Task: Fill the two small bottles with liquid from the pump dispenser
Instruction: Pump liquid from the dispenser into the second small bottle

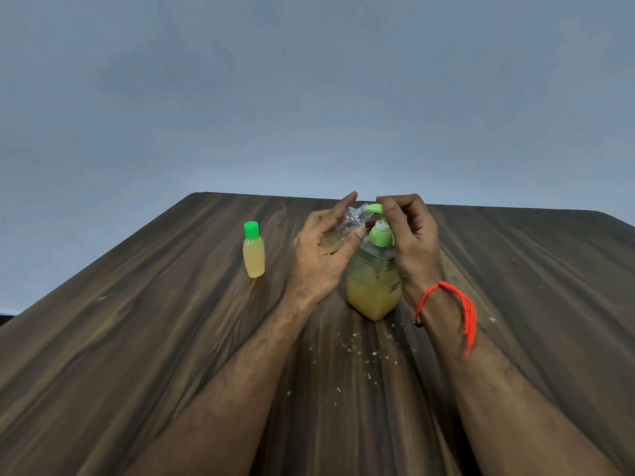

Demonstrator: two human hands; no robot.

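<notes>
Head view: my left hand (323, 255) is clamped round the open small bottle (347, 225), tilted so its mouth meets the nozzle of the pump dispenser (374, 269), which stands mid-table toward the far edge. My right hand (412, 235) rests with fingers curled together on the pump head (374, 209), placed to press. The capped bottle (254, 250), apparently full, stands upright, apart, leftward on the table (137, 338).
</notes>
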